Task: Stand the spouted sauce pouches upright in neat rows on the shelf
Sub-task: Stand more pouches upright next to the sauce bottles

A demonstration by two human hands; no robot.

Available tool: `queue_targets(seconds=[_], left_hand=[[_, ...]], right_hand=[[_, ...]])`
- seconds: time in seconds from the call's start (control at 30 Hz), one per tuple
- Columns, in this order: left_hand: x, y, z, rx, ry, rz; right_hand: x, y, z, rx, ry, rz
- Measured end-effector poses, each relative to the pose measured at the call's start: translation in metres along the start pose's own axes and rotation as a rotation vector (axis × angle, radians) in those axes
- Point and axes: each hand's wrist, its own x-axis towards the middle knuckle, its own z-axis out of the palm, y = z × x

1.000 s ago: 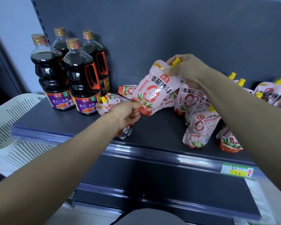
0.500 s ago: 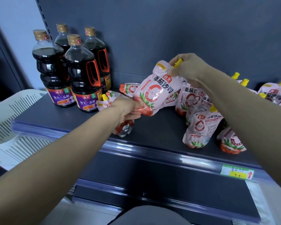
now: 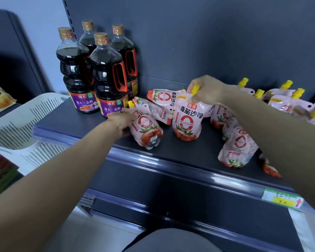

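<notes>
The right hand [image 3: 205, 90] pinches the yellow spout [image 3: 195, 88] of a pouch [image 3: 187, 119], which stands upright with its base on the shelf [image 3: 80, 122], near the front middle. The left hand [image 3: 123, 120] is closed loosely on the side of a second pouch [image 3: 145, 128] just to the left, which leans with its crumpled base toward the shelf edge. Behind these two, another pouch [image 3: 164, 96] lies flat. More pouches [image 3: 238, 148] slump in a loose pile to the right. Four dark bottles [image 3: 107, 73] stand at the back left, beside a white basket [image 3: 25, 122].
</notes>
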Motion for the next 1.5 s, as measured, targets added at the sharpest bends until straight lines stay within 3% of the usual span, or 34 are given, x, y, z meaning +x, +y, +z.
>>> queue_targets(seconds=[0.3,0.43,0.5,0.57,0.67,0.73,0.93,1.13,1.2,1.37,1.5], left_hand=[[0.013,0.003,0.018,-0.177,0.004,-0.006],[0.000,0.015,0.024,-0.269,-0.169,0.108],[-0.005,0.020,0.024,-0.292,-0.252,0.179],[-0.012,0.020,0.023,-0.310,-0.326,0.232],[-0.020,0.019,0.021,-0.322,-0.402,0.293],[-0.023,0.016,0.020,-0.310,-0.462,0.310],[-0.025,0.014,0.019,-0.197,-0.521,0.323],[-0.019,0.017,0.008,-0.049,-0.450,0.299],[-0.018,0.014,0.006,-0.039,-0.411,0.227],[-0.030,0.020,0.021,-0.278,-0.502,0.127],[-0.029,0.026,0.035,-0.384,-0.352,0.141]], right_hand=[[-0.006,0.008,-0.008,0.038,0.056,0.005],[-0.008,-0.009,-0.010,0.158,0.360,-0.157],[-0.008,-0.024,-0.009,0.199,0.414,-0.239],[-0.006,-0.037,-0.005,0.150,0.331,-0.283],[-0.003,-0.045,0.009,0.073,0.049,-0.250],[0.001,-0.044,0.018,0.059,-0.016,-0.250],[0.006,-0.045,0.032,0.020,-0.027,-0.241],[0.005,-0.054,0.016,-0.032,0.173,-0.163],[0.008,-0.060,-0.001,0.074,0.245,-0.132],[0.014,-0.068,-0.025,0.443,0.326,-0.065],[0.021,-0.063,-0.023,0.693,0.353,0.012]])
